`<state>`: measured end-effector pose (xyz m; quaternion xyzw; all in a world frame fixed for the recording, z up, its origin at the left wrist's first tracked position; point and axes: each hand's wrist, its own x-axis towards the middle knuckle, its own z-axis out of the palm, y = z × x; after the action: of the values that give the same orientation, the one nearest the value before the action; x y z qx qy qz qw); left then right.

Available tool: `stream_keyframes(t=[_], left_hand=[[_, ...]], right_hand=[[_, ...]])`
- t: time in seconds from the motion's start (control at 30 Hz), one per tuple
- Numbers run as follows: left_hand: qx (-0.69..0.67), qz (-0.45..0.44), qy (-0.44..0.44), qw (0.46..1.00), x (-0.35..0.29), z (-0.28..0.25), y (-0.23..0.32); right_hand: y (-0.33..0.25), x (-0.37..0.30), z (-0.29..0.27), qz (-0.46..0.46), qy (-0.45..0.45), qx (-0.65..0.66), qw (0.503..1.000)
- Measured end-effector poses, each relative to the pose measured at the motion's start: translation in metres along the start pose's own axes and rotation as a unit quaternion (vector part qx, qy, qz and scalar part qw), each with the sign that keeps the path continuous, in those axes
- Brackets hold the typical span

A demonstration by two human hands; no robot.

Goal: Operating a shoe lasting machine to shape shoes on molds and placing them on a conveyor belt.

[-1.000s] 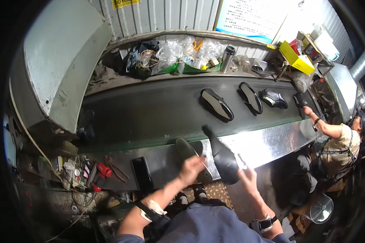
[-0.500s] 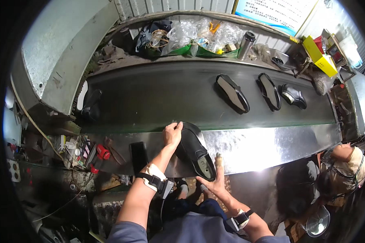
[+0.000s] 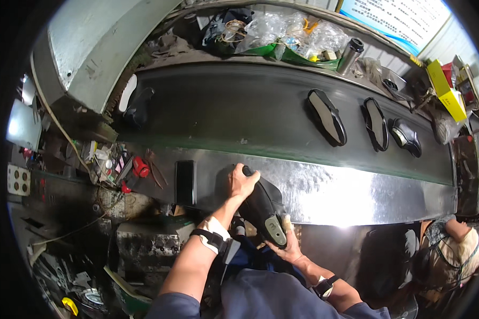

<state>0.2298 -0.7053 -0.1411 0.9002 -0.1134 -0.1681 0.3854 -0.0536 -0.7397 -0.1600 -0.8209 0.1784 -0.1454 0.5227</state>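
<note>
Both hands apparently grip a black shoe over the steel ledge

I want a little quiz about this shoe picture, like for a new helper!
1. True or false: both hands hold the black leather shoe.
2. How many dark shoes lie in a row on the right part of the black conveyor belt?
3. Which hand grips the shoe's toe end: A) left hand B) right hand?

Key: 1 true. 2 three: first, second, third. 3 A.
</note>
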Motion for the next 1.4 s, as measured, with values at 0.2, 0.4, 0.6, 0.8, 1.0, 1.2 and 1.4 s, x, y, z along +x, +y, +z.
stream_keyframes(t=[0.2,0.4,0.6,0.8,1.0,1.2,1.4], left_hand=[[-0.131,-0.002,0.028,0.991,-0.027,-0.047,-0.005],[-0.235,0.074,0.095,0.965,-0.097,-0.147,0.014],[-0.236,0.063,0.328,0.913,-0.201,-0.274,-0.040],[-0.241,-0.102,0.556,0.789,-0.341,-0.398,-0.143],[-0.393,-0.082,0.587,0.703,-0.489,-0.486,-0.216],[-0.670,-0.077,0.571,0.468,-0.560,-0.464,-0.231],[-0.762,-0.088,0.508,0.393,-0.544,-0.493,-0.250]], right_hand=[[-0.040,0.013,-0.025,-0.001,-0.093,0.210,0.973],[-0.140,0.092,-0.022,0.273,-0.198,0.384,0.860],[-0.234,0.059,0.070,0.054,-0.270,0.337,0.900],[-0.340,-0.031,0.198,0.074,-0.419,0.331,0.842],[-0.399,-0.105,0.315,0.130,-0.513,0.380,0.759],[-0.460,-0.161,0.391,0.159,-0.499,0.332,0.785],[-0.455,-0.164,0.472,0.208,-0.498,0.420,0.730]])
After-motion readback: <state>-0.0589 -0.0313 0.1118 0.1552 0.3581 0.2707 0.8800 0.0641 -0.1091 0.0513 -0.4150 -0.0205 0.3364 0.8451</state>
